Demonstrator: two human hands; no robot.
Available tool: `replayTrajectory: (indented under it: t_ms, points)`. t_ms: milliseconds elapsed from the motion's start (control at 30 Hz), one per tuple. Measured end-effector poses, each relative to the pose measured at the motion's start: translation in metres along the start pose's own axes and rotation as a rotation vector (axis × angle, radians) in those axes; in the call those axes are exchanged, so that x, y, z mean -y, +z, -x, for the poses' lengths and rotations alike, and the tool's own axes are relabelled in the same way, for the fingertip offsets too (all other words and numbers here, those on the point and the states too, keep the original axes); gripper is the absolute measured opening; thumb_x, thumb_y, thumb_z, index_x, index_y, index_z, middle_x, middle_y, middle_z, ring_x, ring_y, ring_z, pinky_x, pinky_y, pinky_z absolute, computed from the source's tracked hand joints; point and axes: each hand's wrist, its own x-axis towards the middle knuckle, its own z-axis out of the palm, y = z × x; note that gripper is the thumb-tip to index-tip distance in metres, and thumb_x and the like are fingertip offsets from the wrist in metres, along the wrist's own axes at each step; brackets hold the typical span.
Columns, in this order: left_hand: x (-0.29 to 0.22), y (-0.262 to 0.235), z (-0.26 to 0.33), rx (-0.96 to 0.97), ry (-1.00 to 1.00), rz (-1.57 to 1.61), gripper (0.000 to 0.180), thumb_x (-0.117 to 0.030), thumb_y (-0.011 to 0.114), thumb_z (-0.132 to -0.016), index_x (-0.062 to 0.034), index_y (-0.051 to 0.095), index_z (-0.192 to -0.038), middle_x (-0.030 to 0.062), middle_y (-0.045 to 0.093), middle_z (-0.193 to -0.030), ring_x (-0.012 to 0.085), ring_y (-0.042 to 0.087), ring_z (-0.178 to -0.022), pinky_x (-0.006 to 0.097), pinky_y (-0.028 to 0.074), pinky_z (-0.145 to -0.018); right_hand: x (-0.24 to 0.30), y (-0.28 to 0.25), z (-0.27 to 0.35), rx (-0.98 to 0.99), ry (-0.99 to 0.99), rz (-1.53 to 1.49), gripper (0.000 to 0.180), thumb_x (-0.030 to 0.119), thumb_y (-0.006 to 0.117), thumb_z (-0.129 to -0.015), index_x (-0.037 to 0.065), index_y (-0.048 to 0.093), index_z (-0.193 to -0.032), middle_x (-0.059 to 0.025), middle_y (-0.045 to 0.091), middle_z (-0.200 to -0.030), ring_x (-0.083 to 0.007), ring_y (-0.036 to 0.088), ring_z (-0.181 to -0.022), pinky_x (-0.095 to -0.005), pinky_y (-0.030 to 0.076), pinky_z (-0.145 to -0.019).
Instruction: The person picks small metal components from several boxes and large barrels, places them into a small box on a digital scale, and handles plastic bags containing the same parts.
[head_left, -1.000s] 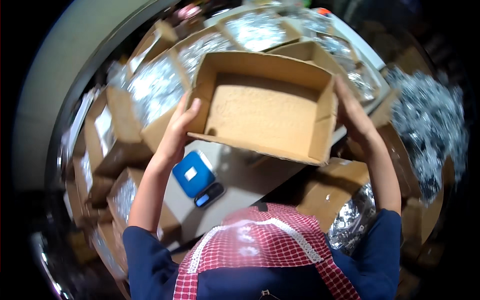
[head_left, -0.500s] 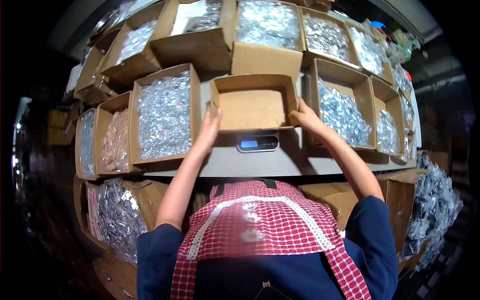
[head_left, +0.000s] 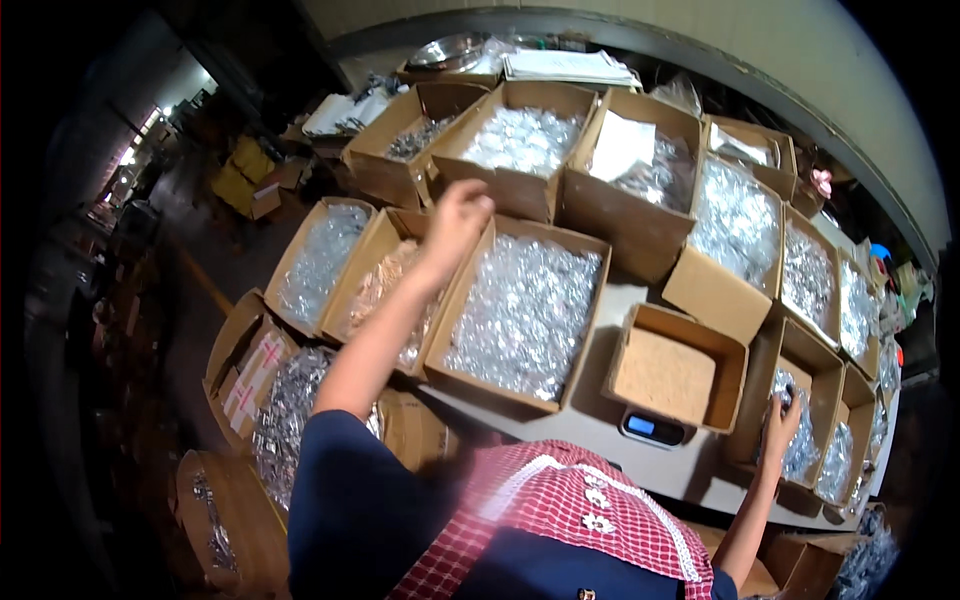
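Observation:
My left hand [head_left: 460, 220] hangs above the left boxes, fingers loosely bent and slightly blurred, with nothing visible in it. Beneath it are a cardboard box of brownish small pieces [head_left: 385, 290] and a larger box of shiny clear packets [head_left: 525, 315]. On the right, my right hand [head_left: 782, 420] reaches into a box over silvery clear packets [head_left: 800, 450], thumb and fingers apart; whether it touches one is hard to tell. Between my hands, an empty cardboard box [head_left: 665, 375] sits on a small scale [head_left: 652, 428] with a lit blue display.
Several more cardboard boxes of shiny packets stand in a back row, including one with a white paper [head_left: 622, 148]. Papers [head_left: 570, 67] and a metal bowl [head_left: 446, 52] lie behind. Below the table's left edge is an open carton of silvery bags [head_left: 290, 420].
Both hands have let go of the empty box, which now rests on the scale. My left hand has moved left over the boxes, my right into the right-hand box. The view has turned left.

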Motion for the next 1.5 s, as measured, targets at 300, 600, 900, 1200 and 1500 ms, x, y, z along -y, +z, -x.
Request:
replayTrajectory:
  t_ms: [300,600,900,1200,1500]
  points:
    - [0.144,-0.139,-0.264,-0.180,-0.115,-0.701,0.027,-0.016,0.058,-0.073,-0.0044,0.073,-0.092,0.0202,0.068,-0.100,0.0361,0.063,-0.098,0.040,0.048,-0.088,-0.004,0.015,0.006,-0.107,-0.108,-0.061,0.023,0.007,0.056,-0.088,-0.003,0.059,-0.109,-0.0138,0.058,-0.107,-0.0226,0.056,-0.094,-0.0312,0.046,-0.084]
    - [0.186,-0.082,-0.406,-0.070,-0.246,-0.743,0.048,-0.035,0.071,-0.072,-0.0004,0.068,-0.105,0.0235,0.063,-0.113,0.0371,0.060,-0.107,0.042,0.046,-0.093,-0.029,0.010,0.011,-0.151,-0.107,0.064,0.038,-0.005,0.046,-0.079,-0.002,0.055,-0.115,-0.0149,0.057,-0.110,-0.0276,0.056,-0.101,-0.0335,0.043,-0.092]
    - [0.183,-0.149,-0.419,-0.492,-0.130,0.460,0.021,-0.019,0.055,-0.073,-0.0023,0.067,-0.076,0.0108,0.069,-0.078,0.0266,0.064,-0.077,0.035,0.051,-0.072,-0.032,0.025,0.010,-0.182,-0.140,0.223,0.038,-0.003,0.047,-0.080,-0.003,0.055,-0.117,-0.0183,0.059,-0.114,-0.0320,0.056,-0.105,-0.0380,0.042,-0.094]
    - [-0.004,0.003,-0.310,0.300,-0.088,0.019,0.036,-0.013,0.063,-0.071,-0.0015,0.061,-0.105,0.0089,0.062,-0.079,0.0111,0.055,-0.065,0.026,0.042,-0.055,-0.021,0.008,0.019,-0.241,-0.137,0.339,0.037,0.000,0.050,-0.080,-0.001,0.055,-0.116,-0.0197,0.059,-0.111,-0.0359,0.056,-0.102,-0.0402,0.042,-0.093]
    - [0.072,0.136,-0.331,0.312,0.116,-0.507,0.022,-0.024,0.069,-0.069,-0.0034,0.073,-0.074,0.0138,0.069,-0.075,0.0272,0.066,-0.076,0.036,0.050,-0.078,-0.002,0.019,0.019,-0.185,-0.134,0.287,0.036,0.001,0.051,-0.082,-0.003,0.054,-0.117,-0.0210,0.056,-0.117,-0.0378,0.053,-0.107,-0.0409,0.042,-0.095]
